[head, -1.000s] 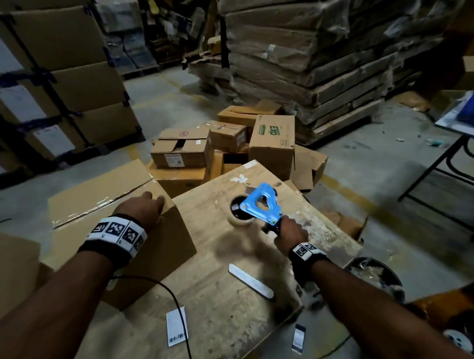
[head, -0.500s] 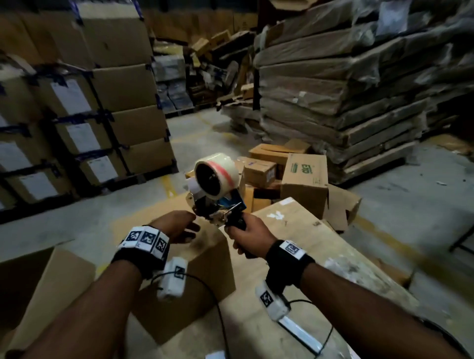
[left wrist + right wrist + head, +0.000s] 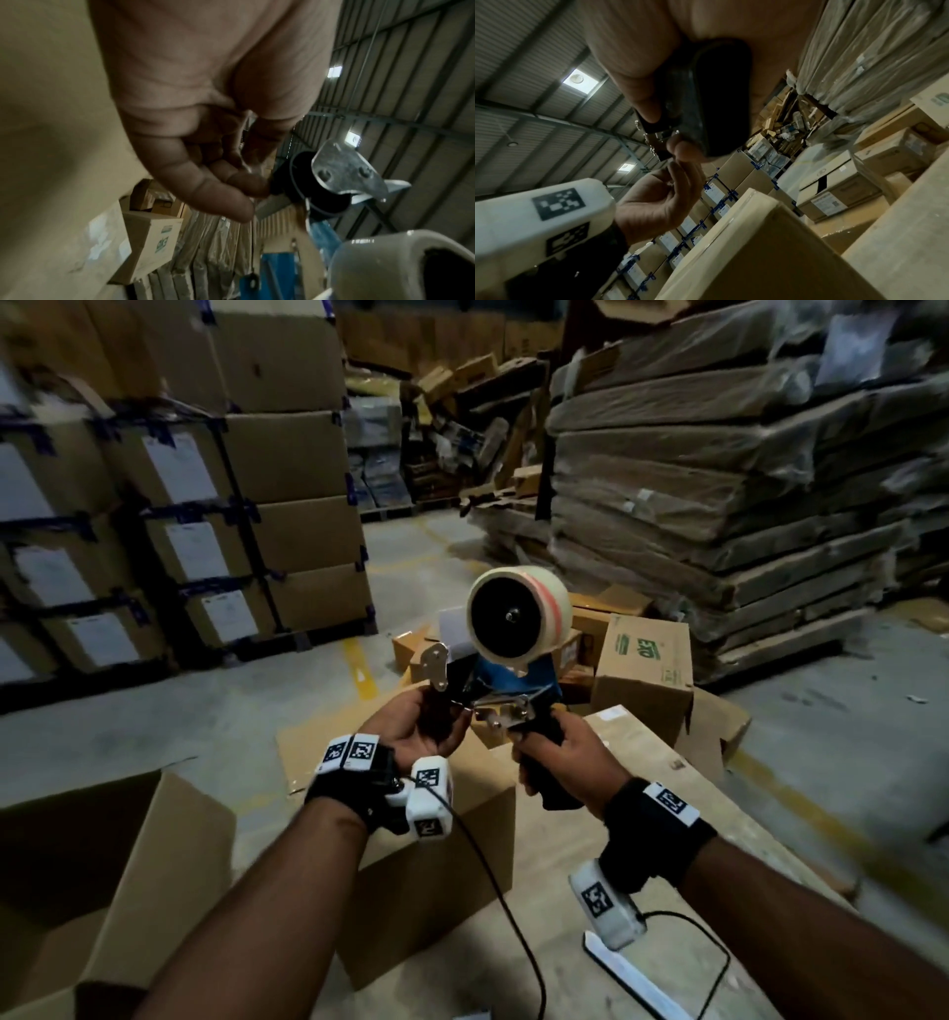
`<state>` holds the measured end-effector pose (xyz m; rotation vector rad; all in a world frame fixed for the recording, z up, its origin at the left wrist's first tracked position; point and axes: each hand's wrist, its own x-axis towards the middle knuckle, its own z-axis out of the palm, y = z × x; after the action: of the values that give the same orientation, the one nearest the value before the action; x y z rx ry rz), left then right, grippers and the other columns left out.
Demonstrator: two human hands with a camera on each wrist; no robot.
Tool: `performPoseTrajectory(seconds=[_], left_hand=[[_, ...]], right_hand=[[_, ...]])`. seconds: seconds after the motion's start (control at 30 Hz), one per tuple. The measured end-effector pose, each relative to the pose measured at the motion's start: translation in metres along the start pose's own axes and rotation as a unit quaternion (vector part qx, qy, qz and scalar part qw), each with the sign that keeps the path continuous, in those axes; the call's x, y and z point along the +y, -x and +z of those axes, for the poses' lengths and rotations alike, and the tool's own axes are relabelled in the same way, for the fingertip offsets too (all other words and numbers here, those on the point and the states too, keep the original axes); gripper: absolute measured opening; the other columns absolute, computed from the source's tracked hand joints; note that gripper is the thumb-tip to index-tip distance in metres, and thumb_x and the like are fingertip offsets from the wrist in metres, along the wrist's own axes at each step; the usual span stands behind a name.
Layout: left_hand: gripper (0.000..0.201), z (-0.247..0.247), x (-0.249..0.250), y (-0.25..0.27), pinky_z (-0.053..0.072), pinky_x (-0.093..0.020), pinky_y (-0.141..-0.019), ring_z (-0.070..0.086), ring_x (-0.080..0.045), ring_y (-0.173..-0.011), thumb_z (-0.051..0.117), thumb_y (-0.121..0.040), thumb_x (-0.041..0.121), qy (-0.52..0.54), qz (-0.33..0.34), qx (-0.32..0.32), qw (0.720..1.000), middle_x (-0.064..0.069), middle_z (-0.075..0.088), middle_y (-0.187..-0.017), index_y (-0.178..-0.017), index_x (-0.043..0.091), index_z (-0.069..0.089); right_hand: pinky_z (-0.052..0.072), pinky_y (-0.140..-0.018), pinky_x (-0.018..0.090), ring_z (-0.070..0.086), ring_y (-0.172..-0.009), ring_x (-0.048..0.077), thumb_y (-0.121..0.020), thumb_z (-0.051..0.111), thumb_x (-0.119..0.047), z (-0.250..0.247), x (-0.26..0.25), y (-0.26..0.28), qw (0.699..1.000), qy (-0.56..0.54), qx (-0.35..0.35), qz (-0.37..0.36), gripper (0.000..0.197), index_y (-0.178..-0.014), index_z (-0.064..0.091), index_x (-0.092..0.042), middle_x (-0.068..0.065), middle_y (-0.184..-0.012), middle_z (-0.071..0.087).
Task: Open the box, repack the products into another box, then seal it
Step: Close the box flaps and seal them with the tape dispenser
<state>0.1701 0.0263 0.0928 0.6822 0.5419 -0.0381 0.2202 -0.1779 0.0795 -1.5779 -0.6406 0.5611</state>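
Centrally, the blue-framed handheld tape dispenser point(image 3: 506, 683) is held in the air above the closed brown cardboard box point(image 3: 441, 855), its roll of pale tape with a red stripe point(image 3: 518, 614) uppermost and facing the head camera. The right hand point(image 3: 562, 757) is closed around the dispenser's black handle point(image 3: 716, 97), fingers curled about the grip. The left hand point(image 3: 411, 729) is palm up at the front end of the dispenser; its fingertips point(image 3: 253, 185) touch the black roller point(image 3: 308, 190) beneath the metal side plate point(image 3: 347, 174), fingers loosely curled. Whether they pinch a tape end cannot be told. The closed box rests on a pale wooden worktable point(image 3: 667, 788). A second, open brown cardboard box point(image 3: 128, 860) stands to the left, its interior dark. A flat white strip point(image 3: 631, 978) lies on the table near the right wrist. Beyond the table, small cartons point(image 3: 642, 670) are piled on the concrete floor point(image 3: 205, 726); labelled stacked cartons point(image 3: 205, 516) stand at left, wrapped flat bundles point(image 3: 719, 505) at right.
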Motion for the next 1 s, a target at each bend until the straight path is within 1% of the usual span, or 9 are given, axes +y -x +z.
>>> performPoseTrajectory(seconds=[0.13,0.2,0.33,0.47,0.6,0.73,0.83,0.93,1.0], left_hand=[[0.027,0.006,0.009,-0.005,0.058,-0.03,-0.052,0.065,-0.025,-0.052,0.047,-0.082,0.014,0.026,-0.022,-0.008,0.999,-0.01,0.064,-0.058,-0.066,0.0,0.064],[0.039,0.009,0.014,-0.011,0.056,-0.028,-0.05,0.064,-0.025,-0.052,0.041,-0.088,0.023,0.023,-0.03,-0.014,0.999,-0.01,0.062,-0.06,-0.066,-0.001,0.063],[0.045,0.012,0.016,-0.021,0.051,-0.023,-0.049,0.061,-0.02,-0.058,0.055,-0.082,0.044,-0.032,-0.075,-0.038,0.996,-0.006,0.058,-0.068,-0.073,0.001,0.064],[0.043,0.015,0.021,-0.033,0.047,-0.019,-0.045,0.058,-0.016,-0.05,0.05,-0.095,0.032,-0.1,-0.072,0.013,0.992,0.0,0.054,-0.057,-0.061,0.008,0.06],[0.026,0.016,0.039,-0.044,0.046,-0.019,-0.042,0.057,-0.016,-0.05,0.043,-0.1,0.018,-0.183,0.012,0.087,0.979,-0.002,0.053,-0.058,-0.077,0.011,0.054],[0.024,0.015,0.063,-0.057,0.057,-0.024,-0.07,0.056,-0.012,-0.07,0.047,-0.097,0.008,-0.413,0.108,0.161,0.89,0.001,0.056,-0.077,-0.077,0.018,0.053],[0.023,0.012,0.076,-0.076,0.057,-0.028,-0.076,0.058,-0.012,-0.072,0.05,-0.097,0.01,-0.514,0.123,0.168,0.832,0.002,0.057,-0.081,-0.078,0.022,0.053],[0.03,0.003,0.095,-0.095,0.046,-0.025,-0.063,0.055,-0.017,-0.067,0.056,-0.096,0.015,-0.59,0.097,0.144,0.789,-0.004,0.059,-0.074,-0.067,0.018,0.064],[0.035,-0.012,0.117,-0.107,0.039,-0.028,-0.063,0.055,-0.026,-0.075,0.063,-0.091,0.028,-0.634,0.078,0.131,0.758,-0.015,0.065,-0.08,-0.058,0.017,0.071]], right_hand=[[0.052,-0.057,0.038,0.059,-0.063,0.028,-0.095,0.058,-0.013,-0.012,-0.014,-0.008,1.0,0.02,-0.008,-0.017,0.017,-0.102,0.053,0.001,0.018,-0.078,0.059],[0.051,-0.057,0.037,0.058,-0.063,0.027,-0.094,0.058,-0.011,-0.015,-0.018,-0.011,0.999,0.026,-0.005,-0.021,0.015,-0.103,0.054,0.001,0.017,-0.077,0.058],[0.05,-0.055,0.035,0.059,-0.061,0.023,-0.093,0.059,-0.011,-0.021,-0.021,-0.014,0.998,0.045,0.001,-0.035,0.009,-0.1,0.057,-0.006,0.014,-0.076,0.06],[0.052,-0.058,0.04,0.06,-0.063,0.027,-0.093,0.06,-0.014,-0.032,-0.024,-0.018,0.997,0.071,0.004,-0.039,0.009,-0.101,0.058,-0.012,0.016,-0.076,0.062],[0.055,-0.063,0.039,0.063,-0.066,0.023,-0.093,0.06,-0.017,-0.04,-0.029,-0.026,0.994,0.106,-0.012,-0.029,0.015,-0.107,0.057,-0.014,0.009,-0.078,0.064],[0.059,-0.069,0.04,0.071,-0.077,0.023,-0.095,0.057,-0.011,-0.033,-0.026,-0.032,0.995,0.101,-0.026,0.002,0.015,-0.109,0.056,-0.014,0.007,-0.093,0.066],[0.057,-0.066,0.041,0.07,-0.073,0.025,-0.094,0.056,-0.015,-0.027,-0.024,-0.035,0.993,0.111,-0.011,0.023,0.008,-0.102,0.055,-0.017,0.009,-0.086,0.067],[0.056,-0.061,0.039,0.067,-0.065,0.022,-0.094,0.056,-0.016,-0.03,-0.019,-0.03,0.991,0.128,0.004,0.037,0.007,-0.1,0.056,-0.014,0.011,-0.076,0.066],[0.055,-0.06,0.035,0.066,-0.063,0.018,-0.094,0.057,-0.016,-0.037,-0.012,-0.02,0.99,0.133,0.006,0.054,0.007,-0.101,0.057,-0.016,0.009,-0.077,0.066]])
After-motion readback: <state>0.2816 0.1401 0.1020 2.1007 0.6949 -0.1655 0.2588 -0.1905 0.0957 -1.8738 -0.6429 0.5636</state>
